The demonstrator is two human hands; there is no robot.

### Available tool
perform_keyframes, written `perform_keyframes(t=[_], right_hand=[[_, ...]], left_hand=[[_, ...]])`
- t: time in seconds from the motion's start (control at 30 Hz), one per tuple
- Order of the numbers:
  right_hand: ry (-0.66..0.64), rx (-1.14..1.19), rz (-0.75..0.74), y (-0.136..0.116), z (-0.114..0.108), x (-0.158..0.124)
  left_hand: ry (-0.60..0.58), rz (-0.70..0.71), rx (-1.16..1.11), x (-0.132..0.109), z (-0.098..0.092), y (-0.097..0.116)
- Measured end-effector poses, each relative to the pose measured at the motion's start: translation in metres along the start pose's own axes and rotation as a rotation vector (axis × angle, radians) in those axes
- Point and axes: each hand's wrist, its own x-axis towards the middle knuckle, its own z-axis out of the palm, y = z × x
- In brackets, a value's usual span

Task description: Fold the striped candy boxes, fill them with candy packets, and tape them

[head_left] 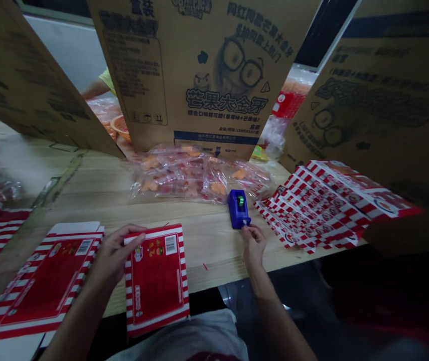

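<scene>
My left hand grips the top left edge of a folded red-and-white striped carton that overhangs the wooden table's front edge. My right hand is closed in a pinch at the near end of a small blue tape dispenser with a green roll; whatever it pinches is too small to name. Another flat striped carton lies to the left of my left hand.
A fanned stack of flat striped cartons lies at the right. Clear bags of orange snacks are heaped mid-table. Large upright cardboard boxes wall the back and sides. Another person's arm shows behind them.
</scene>
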Motion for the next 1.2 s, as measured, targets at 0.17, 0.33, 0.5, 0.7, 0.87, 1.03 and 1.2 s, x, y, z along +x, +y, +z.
perform_keyframes(t=[0.17, 0.33, 0.5, 0.7, 0.87, 1.03, 1.2], right_hand=[[0.018, 0.029, 0.062, 0.002, -0.006, -0.002], [-0.359, 0.084, 0.195, -0.031, 0.004, -0.026], [-1.264, 0.078, 0.061, -0.092, 0.054, -0.059], [-1.416, -0.176, -0.262, -0.109, 0.094, -0.08], [-1.443, -0.202, -0.026, -0.101, 0.095, -0.081], [-1.577, 0.141, 0.592, -0.108, 0.089, -0.081], [-1.495, 0.461, 0.928, -0.109, 0.096, -0.1]], left_hand=[[-0.264, -0.029, 0.117, 0.024, -0.002, 0.022], [-0.547, 0.021, 0.347, 0.034, 0.001, 0.012], [-0.706, 0.03, 0.421, 0.034, 0.015, -0.005], [-0.799, 0.022, 0.421, 0.031, 0.019, -0.011], [-0.825, 0.013, 0.425, 0.024, 0.013, -0.005], [-0.931, 0.003, 0.342, 0.013, 0.018, 0.013], [-0.894, 0.069, 0.228, 0.012, 0.014, 0.031]])
